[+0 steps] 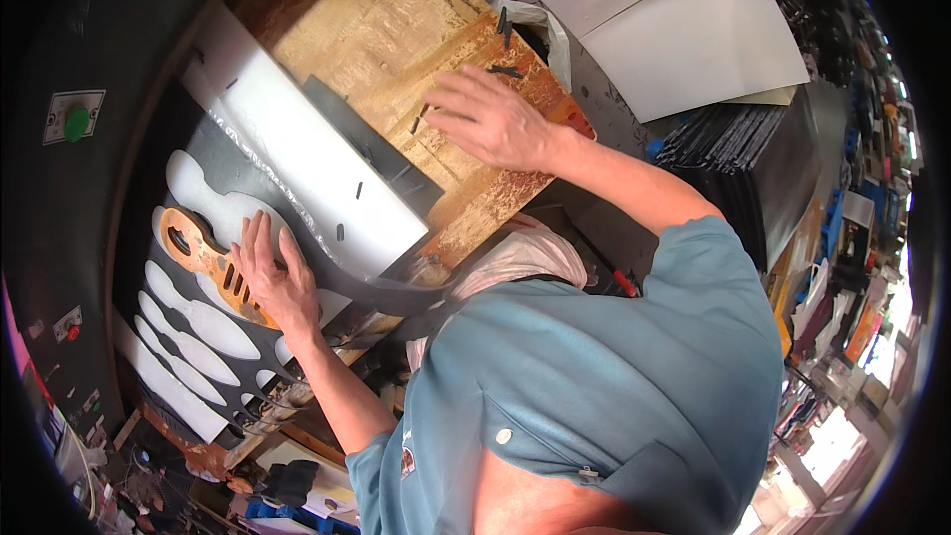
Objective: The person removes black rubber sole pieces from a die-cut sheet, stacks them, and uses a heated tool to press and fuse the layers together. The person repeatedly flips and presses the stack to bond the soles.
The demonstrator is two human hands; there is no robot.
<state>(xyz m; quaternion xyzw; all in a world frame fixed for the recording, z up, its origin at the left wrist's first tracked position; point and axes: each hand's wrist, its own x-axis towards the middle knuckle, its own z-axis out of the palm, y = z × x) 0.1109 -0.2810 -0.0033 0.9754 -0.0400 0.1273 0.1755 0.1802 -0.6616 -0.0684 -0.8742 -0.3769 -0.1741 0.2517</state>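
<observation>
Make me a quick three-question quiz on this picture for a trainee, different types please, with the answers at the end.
1. Multiple choice: which of these is nearest the left hand?
A) the stack of black sheets
B) the orange-brown slotted piece
C) the red button

2. True or false: the right hand is over the worn wooden board.

3. Fill in the colour: the small strips lying on the white slab are ____.

Key: 1. B; 2. True; 3. black.
</observation>
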